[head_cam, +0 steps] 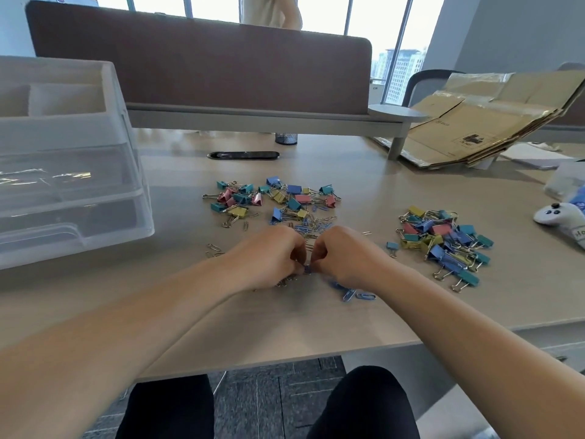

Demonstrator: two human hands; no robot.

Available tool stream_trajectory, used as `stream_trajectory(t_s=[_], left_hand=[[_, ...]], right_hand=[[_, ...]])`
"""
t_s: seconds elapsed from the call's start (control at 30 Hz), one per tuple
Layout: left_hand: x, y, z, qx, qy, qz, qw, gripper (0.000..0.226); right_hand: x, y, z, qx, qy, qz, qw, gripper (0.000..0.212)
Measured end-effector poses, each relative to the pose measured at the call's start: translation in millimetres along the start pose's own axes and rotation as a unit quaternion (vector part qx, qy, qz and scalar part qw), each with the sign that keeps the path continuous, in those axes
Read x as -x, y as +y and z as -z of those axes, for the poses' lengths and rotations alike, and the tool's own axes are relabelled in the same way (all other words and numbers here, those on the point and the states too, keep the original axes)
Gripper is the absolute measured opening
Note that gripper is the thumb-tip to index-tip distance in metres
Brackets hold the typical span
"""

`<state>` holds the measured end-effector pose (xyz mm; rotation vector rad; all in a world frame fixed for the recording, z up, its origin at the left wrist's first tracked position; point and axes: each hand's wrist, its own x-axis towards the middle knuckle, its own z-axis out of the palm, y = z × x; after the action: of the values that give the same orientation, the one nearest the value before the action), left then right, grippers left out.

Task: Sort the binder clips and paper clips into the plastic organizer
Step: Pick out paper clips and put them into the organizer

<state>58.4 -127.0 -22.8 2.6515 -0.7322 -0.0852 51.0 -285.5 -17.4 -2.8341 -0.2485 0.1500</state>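
While both arms are reaching over the desk (380, 191), the left hand (269, 258) and right hand (345, 255) are meeting just on the person's side of the central pile (275, 199); both are curling their fingers and pinching one small clip (307, 269) between the tips, its kind too small to tell. Two heaps of binder clips are lying on the desk: the central pile, mixing blue, teal, pink and yellow ones with loose paper clips at its near edge, and a second pile (443, 242) well to the right of it; the clips in each are too tangled to count. One lone blue binder clip (392, 246) is sitting between the two heaps; a few blue paper clips (348, 293) are lying nearer than the central pile, under the right wrist; a couple of silver paper clips (214, 248) are lying near its left front. One clear organizer (69, 172) is standing well left of the central pile, its drawers pushed in; one stack of cardboard (490, 122) is leaning far right behind it; one white controller (557, 215) is resting beyond the second pile.
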Motion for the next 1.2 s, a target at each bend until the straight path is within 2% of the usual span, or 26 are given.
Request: stream_trajectory(t_s=[0.1, 0.23, 0.57, 0.83, 1.03, 1.2], left_hand=[[0, 0, 0, 0.004, -0.003, -0.001, 1.0, 0.004], [0, -2, 0, 0.001, -0.004, 0.002, 1.0, 0.012], [9, -4, 2, -0.021, 0.008, -0.003, 1.0, 0.004], [1, 17, -1, -0.037, 0.025, -0.028, 0.999, 0.015], [-12, 29, -12, -0.074, 0.019, -0.082, 0.994, 0.017], [-10, 22, -7, -0.073, 0.01, -0.07, 0.995, 0.007]], right_hand=[[0, -1, 1, 0.013, -0.011, 0.0, 1.0, 0.014], [2, -4, 3, 0.022, -0.025, -0.001, 0.999, 0.016], [27, 9, 19, 0.013, -0.002, 0.003, 1.0, 0.02], [47, 41, 33, 0.001, -0.021, -0.01, 1.0, 0.009], [51, 50, 32, -0.004, 0.0, -0.009, 1.0, 0.009], [42, 52, 27, -0.012, 0.036, -0.013, 0.999, 0.013]])
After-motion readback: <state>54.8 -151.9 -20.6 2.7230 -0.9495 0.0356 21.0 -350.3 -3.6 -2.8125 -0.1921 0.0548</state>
